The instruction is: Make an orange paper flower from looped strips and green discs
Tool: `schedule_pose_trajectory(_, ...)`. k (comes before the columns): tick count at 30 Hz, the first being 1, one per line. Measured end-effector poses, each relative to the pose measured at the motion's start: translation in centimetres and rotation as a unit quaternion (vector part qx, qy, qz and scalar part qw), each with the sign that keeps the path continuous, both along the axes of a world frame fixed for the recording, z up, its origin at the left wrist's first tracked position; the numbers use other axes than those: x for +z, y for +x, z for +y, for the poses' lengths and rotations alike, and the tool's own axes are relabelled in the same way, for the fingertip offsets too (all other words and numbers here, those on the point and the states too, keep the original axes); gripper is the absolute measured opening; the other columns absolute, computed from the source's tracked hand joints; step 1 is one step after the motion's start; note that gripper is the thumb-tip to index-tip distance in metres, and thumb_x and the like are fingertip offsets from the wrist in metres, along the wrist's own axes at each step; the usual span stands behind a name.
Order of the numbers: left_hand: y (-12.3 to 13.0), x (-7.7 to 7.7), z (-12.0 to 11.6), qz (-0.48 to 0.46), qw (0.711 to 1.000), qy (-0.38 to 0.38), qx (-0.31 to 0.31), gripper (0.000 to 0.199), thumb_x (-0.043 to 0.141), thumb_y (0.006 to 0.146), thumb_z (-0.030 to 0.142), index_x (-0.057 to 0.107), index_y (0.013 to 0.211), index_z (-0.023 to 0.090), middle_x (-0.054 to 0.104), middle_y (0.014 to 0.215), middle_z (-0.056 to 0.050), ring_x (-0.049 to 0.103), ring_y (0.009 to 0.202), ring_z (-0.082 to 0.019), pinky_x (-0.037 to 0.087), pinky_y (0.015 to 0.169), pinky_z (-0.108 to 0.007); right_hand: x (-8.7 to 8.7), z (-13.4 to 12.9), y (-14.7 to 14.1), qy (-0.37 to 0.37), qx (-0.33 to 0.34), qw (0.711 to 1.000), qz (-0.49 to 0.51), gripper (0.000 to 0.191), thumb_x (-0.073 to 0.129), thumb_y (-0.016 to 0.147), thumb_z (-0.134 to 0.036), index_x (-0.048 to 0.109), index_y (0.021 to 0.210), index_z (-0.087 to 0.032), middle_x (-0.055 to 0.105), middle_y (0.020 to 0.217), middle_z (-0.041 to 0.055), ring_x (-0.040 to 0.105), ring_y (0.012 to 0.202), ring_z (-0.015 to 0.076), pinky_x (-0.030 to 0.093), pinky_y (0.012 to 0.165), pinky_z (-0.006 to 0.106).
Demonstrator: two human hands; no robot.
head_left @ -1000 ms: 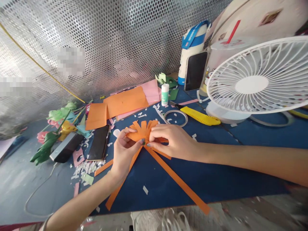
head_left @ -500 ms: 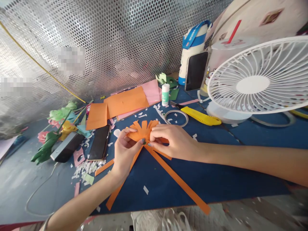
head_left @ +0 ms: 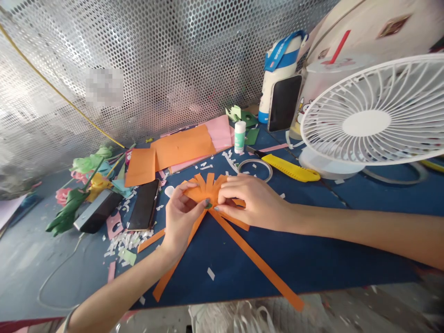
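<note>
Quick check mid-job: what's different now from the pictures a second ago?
Very little: a bit more of the green piece shows between the thumbs, and the whole view has slid slightly. Nothing visibly taken hold of or let go. Left hand and right hand stay on the orange paper; glue stick, knife and fan unmoved.

White capital letters run along the blue strap (head_left: 278, 52) of the white-and-blue bottle (head_left: 274, 92) at the far right; they appear to read "SPIDER", with any further lettering too blurred to make out. The glue stick (head_left: 239, 138), far and just right of the middle, bears a green label whose print is too small to read. Marks on the metallic patch (head_left: 394, 26) of the pale bag (head_left: 354, 23), far right, are illegible.
</note>
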State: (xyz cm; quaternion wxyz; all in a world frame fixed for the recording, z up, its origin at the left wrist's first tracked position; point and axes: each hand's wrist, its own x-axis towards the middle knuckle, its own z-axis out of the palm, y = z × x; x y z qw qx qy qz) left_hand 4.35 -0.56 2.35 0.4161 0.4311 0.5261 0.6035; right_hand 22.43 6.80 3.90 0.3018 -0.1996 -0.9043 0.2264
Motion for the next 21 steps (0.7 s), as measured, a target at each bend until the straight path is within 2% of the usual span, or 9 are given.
schedule_pose_trajectory(5, 0.24, 0.27, -0.04, -0.014, 1.0, -0.01, -0.001, 0.043, 0.085, 0.068, 0.021, 0.06, 0.103, 0.018, 0.072, 0.09, -0.002, 0.068, 0.077, -0.011, 0.055, 0.071, -0.02, -0.19, 0.12, -0.12, 0.017, -0.024, 0.999, -0.02, 0.026, 0.064, 0.086, -0.02, 0.053, 0.063, -0.017, 0.051, 0.059, -0.004, 0.046, 0.062, 0.0108, 0.03, 0.065, 0.027)
schedule_pose_trajectory(16, 0.33, 0.29, -0.15, -0.018, 1.0, -0.019, -0.005, 0.046, 0.085, 0.068, 0.023, 0.059, 0.105, 0.018, 0.071, 0.088, -0.001, 0.07, 0.077, -0.013, 0.057, 0.074, -0.024, -0.6, 0.14, -0.34, 0.036, -0.028, 0.998, -0.037, 0.028, 0.063, 0.084, -0.019, 0.048, 0.062, -0.018, 0.047, 0.058, -0.0046, 0.042, 0.062, 0.0115, 0.027, 0.065, 0.028)
schedule_pose_trajectory(21, 0.43, 0.28, -0.12, -0.012, 1.0, -0.014, 0.003, 0.045, 0.085, 0.066, 0.022, 0.059, 0.103, 0.019, 0.07, 0.098, -0.002, 0.069, 0.081, -0.013, 0.057, 0.076, -0.023, -0.69, 0.17, -0.34, 0.031, -0.029, 0.998, -0.037, 0.027, 0.062, 0.084, -0.019, 0.047, 0.061, -0.018, 0.047, 0.058, -0.0043, 0.042, 0.062, 0.0117, 0.027, 0.065, 0.028)
